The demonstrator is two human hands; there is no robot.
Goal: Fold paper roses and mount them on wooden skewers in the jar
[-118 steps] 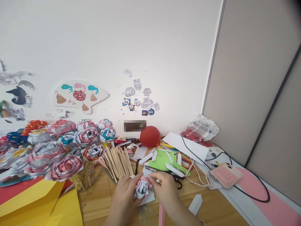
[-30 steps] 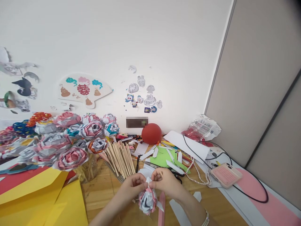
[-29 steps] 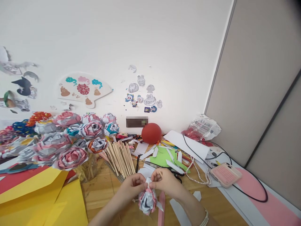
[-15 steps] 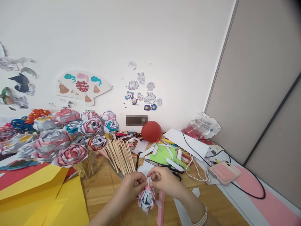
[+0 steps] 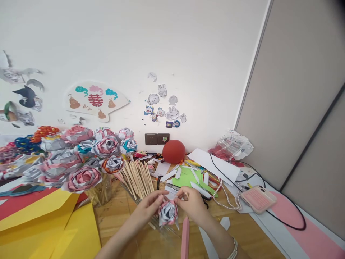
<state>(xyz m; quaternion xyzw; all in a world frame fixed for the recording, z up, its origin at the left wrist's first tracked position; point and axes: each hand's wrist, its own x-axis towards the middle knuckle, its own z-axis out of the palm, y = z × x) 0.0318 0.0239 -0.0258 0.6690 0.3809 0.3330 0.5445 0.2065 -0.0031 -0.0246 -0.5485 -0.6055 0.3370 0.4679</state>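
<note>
A white-and-pink paper flower [image 5: 168, 213] hangs between my two hands, its folded petals facing me. My left hand [image 5: 151, 205] grips its upper left edge with thumb and fingertips together. At the upper right petals, my right hand [image 5: 191, 202] is closed in a pinch. A small pale tip, perhaps a thin stick, shows among the right fingers. Just below on the table lies a folded pink paper strip [image 5: 185, 235]. Wooden sticks [image 5: 137, 178] stand bundled beyond my left hand. The flower's back is hidden from me.
Finished paper flowers [image 5: 84, 178] crowd the left side above yellow paper [image 5: 78, 233]. Green paper scraps [image 5: 185, 176], a red balloon [image 5: 174, 151] and scissors [image 5: 206, 196] lie beyond my hands. To the right are a bead string [image 5: 229, 205], a phone [image 5: 258, 198] and a black cable [image 5: 299, 227].
The flower has risen slightly and turned its face more toward me. My left fingers have shifted along its upper edge, and my hands have moved a little apart.
</note>
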